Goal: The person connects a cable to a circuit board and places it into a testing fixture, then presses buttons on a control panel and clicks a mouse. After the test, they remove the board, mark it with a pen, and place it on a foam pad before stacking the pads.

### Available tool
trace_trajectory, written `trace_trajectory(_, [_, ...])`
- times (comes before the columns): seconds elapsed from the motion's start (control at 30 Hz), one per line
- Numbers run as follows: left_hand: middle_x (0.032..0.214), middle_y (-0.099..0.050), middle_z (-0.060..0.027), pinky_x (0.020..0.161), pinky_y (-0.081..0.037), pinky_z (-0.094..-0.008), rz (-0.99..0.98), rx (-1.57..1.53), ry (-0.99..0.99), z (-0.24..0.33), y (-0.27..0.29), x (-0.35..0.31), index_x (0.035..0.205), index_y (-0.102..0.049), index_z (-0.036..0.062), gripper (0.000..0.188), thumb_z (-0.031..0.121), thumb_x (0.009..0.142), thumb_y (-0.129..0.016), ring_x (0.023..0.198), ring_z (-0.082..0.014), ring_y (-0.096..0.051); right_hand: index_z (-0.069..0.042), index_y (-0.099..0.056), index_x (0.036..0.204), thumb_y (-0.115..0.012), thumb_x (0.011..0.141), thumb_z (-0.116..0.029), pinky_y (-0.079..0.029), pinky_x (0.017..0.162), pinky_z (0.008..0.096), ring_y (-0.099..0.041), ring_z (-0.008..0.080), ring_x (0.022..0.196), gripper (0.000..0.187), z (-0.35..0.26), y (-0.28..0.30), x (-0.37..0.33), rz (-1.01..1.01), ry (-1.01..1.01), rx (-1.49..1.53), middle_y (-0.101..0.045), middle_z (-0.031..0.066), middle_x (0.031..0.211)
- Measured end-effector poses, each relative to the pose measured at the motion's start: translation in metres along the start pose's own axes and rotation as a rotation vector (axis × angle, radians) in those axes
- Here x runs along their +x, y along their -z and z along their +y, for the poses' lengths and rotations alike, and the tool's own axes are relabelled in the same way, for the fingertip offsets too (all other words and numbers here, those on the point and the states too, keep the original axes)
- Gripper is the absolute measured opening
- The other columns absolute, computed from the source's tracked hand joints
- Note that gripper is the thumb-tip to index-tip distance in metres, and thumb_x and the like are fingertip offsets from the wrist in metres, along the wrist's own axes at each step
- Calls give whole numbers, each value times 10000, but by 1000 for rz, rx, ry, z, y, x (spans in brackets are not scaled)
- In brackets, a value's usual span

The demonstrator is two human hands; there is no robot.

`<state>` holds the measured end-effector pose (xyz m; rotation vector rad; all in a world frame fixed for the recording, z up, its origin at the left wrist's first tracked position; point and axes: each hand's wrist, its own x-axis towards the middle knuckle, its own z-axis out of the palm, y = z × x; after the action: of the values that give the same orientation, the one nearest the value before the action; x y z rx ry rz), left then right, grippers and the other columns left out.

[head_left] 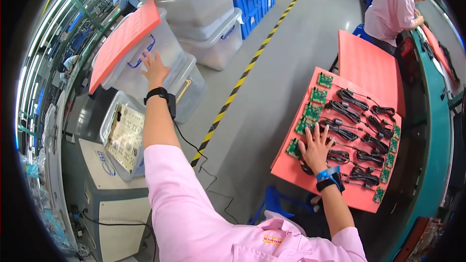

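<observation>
My left hand [156, 70] reaches out to the left with its fingers spread and nothing in it. It is in front of a translucent plastic bin [172, 56], near a pink foam sheet [127, 43] that lies tilted on top. On the right, my right hand [316, 151] is open over another pink foam sheet [361, 202], its fingers among coiled black cables [340, 130] and green circuit boards [310, 111]. Whether the fingertips press on a cable or a board, I cannot tell. Boards line both sides of that sheet, with the cables between. Each wrist wears a dark band.
Stacked translucent bins [204, 14] and blue crates [262, 0] stand beyond my left hand. A tub with a pale panel [124, 138] is on a grey cabinet [124, 223]. Yellow-black tape [242, 75] crosses the floor. A co-worker [391, 9] bends over the green bench [429, 131].
</observation>
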<state>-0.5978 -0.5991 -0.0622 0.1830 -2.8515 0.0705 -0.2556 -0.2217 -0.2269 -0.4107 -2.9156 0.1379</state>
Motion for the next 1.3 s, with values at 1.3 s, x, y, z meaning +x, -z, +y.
trace_trajectory(1.3, [1425, 127, -118, 971, -101, -633, 120, -2260, 263, 35, -23, 169, 1385, -32, 182, 680, 376, 862, -421, 1314, -298, 100, -171, -427, 1239, -493, 783, -394, 16, 937, 652, -73, 453, 1275, 513, -6, 4, 11, -192, -30, -77, -185, 169, 1392])
